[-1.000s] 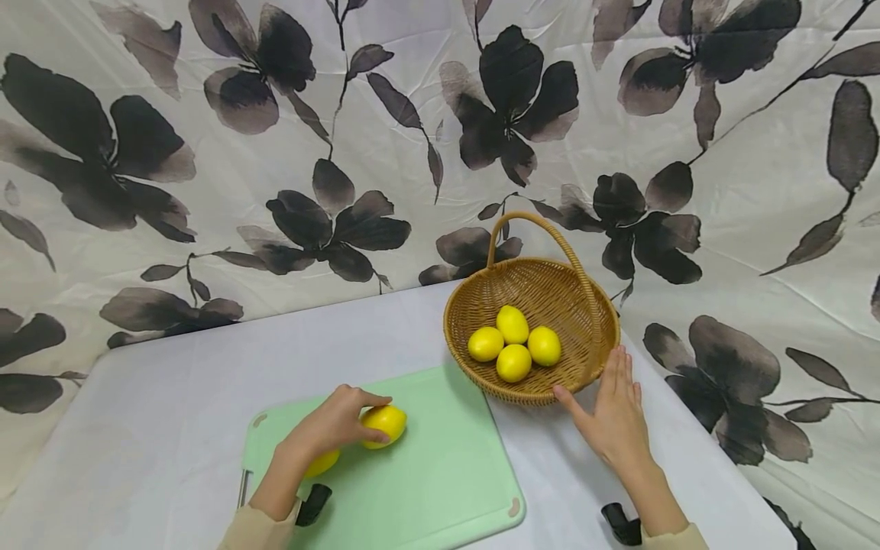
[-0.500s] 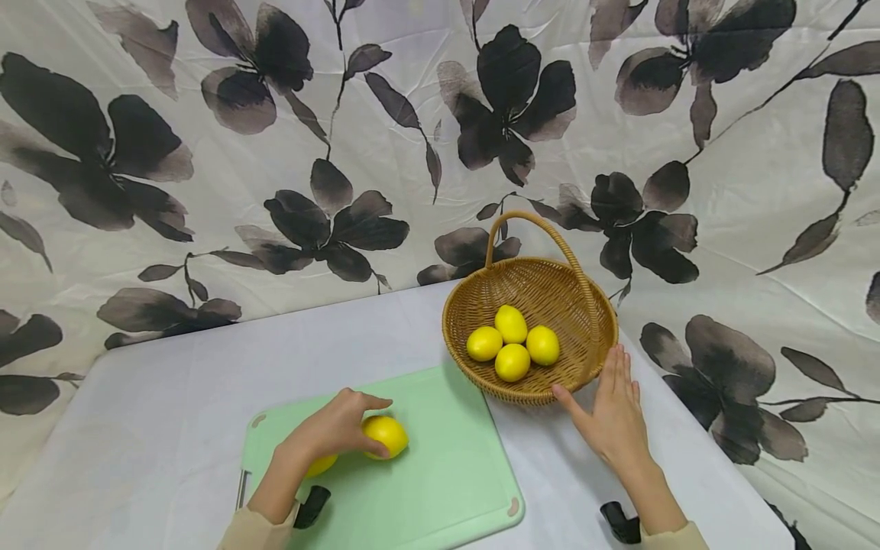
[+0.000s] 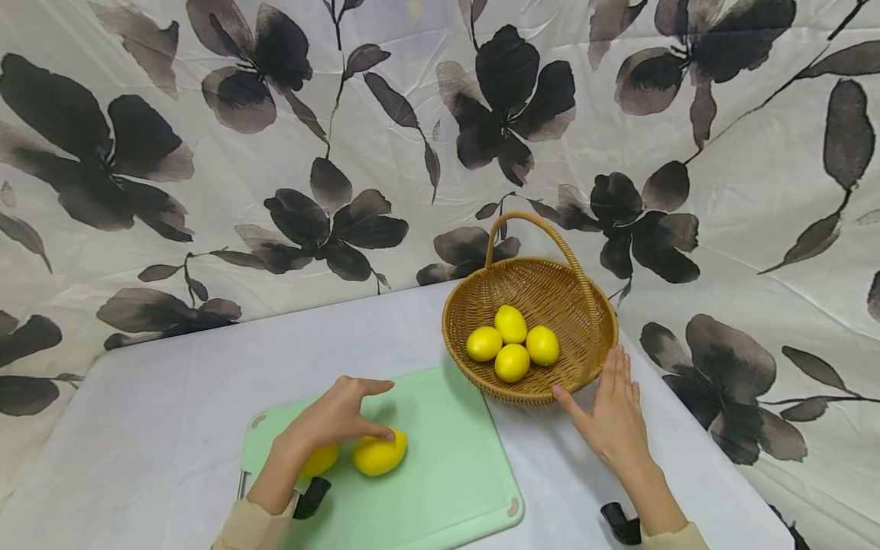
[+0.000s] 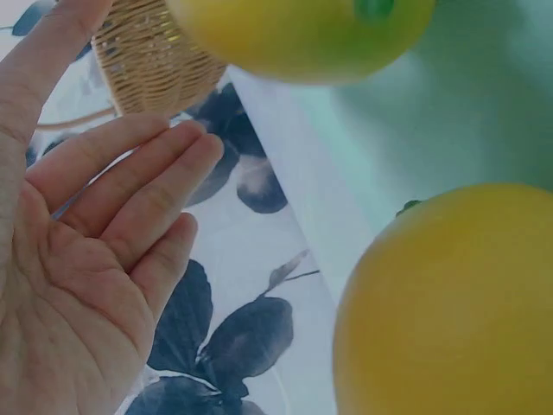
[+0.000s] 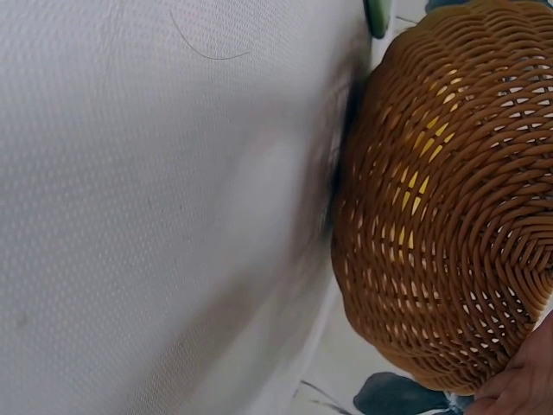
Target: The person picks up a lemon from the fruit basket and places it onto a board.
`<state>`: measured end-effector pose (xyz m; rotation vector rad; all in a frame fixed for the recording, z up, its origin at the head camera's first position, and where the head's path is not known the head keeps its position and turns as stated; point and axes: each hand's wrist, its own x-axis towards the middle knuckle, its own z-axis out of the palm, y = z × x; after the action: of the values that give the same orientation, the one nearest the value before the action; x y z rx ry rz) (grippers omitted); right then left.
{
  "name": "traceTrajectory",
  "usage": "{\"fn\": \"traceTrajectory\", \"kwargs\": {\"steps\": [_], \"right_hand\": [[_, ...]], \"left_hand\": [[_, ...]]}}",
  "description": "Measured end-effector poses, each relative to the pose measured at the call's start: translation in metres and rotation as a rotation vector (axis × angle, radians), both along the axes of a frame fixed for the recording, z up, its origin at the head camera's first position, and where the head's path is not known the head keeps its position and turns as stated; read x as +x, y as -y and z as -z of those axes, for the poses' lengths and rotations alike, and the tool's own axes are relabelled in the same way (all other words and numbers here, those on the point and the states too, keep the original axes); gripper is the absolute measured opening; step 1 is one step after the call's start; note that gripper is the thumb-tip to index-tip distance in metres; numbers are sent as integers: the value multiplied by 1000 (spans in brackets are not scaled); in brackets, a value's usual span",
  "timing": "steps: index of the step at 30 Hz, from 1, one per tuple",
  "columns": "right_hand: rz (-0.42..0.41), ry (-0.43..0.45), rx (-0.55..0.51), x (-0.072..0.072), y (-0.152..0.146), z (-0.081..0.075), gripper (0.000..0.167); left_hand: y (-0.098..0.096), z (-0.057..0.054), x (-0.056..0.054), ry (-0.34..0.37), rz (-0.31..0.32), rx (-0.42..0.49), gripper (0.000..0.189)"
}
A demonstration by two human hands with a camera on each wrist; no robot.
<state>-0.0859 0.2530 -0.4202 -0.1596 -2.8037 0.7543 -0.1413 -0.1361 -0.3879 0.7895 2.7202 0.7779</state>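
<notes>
My left hand (image 3: 337,416) is spread above a yellow lemon (image 3: 376,457) on the light green cutting board (image 3: 440,458), its thumb overlapping the fruit's top. A second lemon (image 3: 321,460) lies on the board, partly hidden by the wrist. The left wrist view shows an open palm (image 4: 86,268) beside a lemon (image 4: 458,303), with another lemon (image 4: 302,35) above. My right hand (image 3: 615,420) rests straight fingers and thumb against the wicker basket's (image 3: 550,283) near right side. Several lemons (image 3: 512,363) sit grouped inside it. In the right wrist view, part of that hand (image 5: 523,380) is against the weave.
The basket's arched handle (image 3: 529,216) stands up over its bowl. A white cloth (image 3: 172,405) covers the table, and a floral curtain (image 3: 426,99) hangs right behind. The board's near right corner (image 3: 514,508) reaches in front of the basket.
My left fingers have let go of the lemon and spread apart. That lemon has shifted slightly toward me and turned. My right hand and the basket have stayed in place.
</notes>
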Motion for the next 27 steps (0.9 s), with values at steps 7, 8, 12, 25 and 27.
{"fn": "traceTrajectory", "kwargs": {"steps": [7, 8, 12, 25, 27], "right_hand": [[-2, -8, -9, 0, -1, 1, 113], [-2, -8, -10, 0, -2, 2, 113], [-2, -10, -6, 0, -2, 2, 113], [3, -7, -2, 1, -2, 3, 113], [3, -5, -2, 1, -2, 4, 113]], "left_hand": [[-1, -4, -3, -54, 16, 8, 81], [-1, -4, -3, -62, 19, 8, 81], [-2, -8, -4, -75, 30, 12, 81], [-8, -18, -10, -145, 79, 57, 82], [-9, -21, -12, -158, 91, 60, 82]]}}
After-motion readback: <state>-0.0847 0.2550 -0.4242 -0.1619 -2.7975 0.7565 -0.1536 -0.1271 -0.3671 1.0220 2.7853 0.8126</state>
